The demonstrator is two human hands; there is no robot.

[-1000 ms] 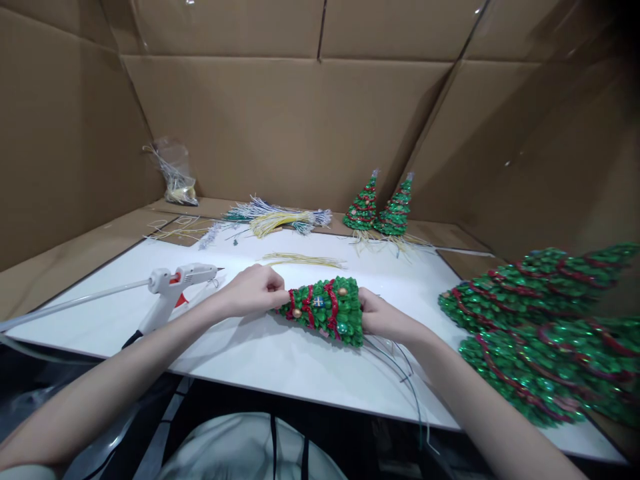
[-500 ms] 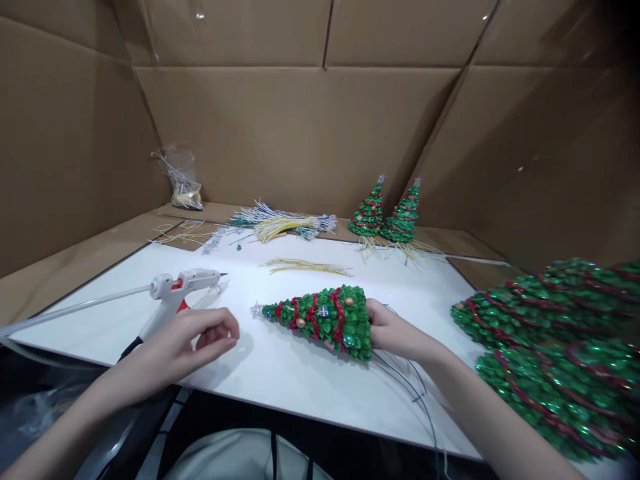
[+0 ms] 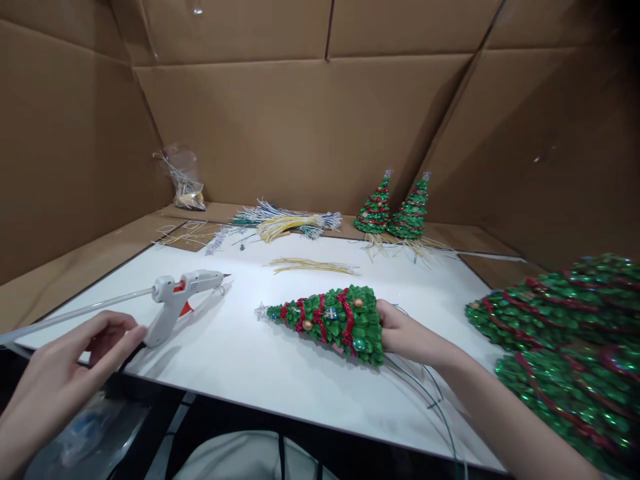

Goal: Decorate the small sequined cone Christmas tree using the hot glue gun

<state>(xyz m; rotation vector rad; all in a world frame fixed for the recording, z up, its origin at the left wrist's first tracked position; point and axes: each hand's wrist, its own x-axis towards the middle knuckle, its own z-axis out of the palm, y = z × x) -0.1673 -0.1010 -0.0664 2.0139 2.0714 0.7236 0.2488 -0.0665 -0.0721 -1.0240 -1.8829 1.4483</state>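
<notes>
My right hand (image 3: 406, 335) grips the wide base of a small green Christmas tree (image 3: 334, 320). The tree lies sideways just above the white board (image 3: 260, 360), its silver star tip pointing left. It carries red garlands, gold balls and a tiny blue gift. Thin wires trail from its base toward me. My left hand (image 3: 65, 363) hovers with loosely spread fingers by the board's near left edge, holding nothing. It is close to the handle of a white hot glue gun (image 3: 177, 300), whose long glue stick runs off to the left.
Two finished little trees (image 3: 395, 208) stand at the back by the cardboard wall. Bundles of yellow and white wires (image 3: 285, 223) lie behind the board, with a plastic bag (image 3: 183, 177) at the back left. Larger green sequined trees (image 3: 555, 333) are piled at the right.
My left hand has let go of the tree's tip and pulled back left toward the glue gun. My right hand has kept hold of the tree's base.
</notes>
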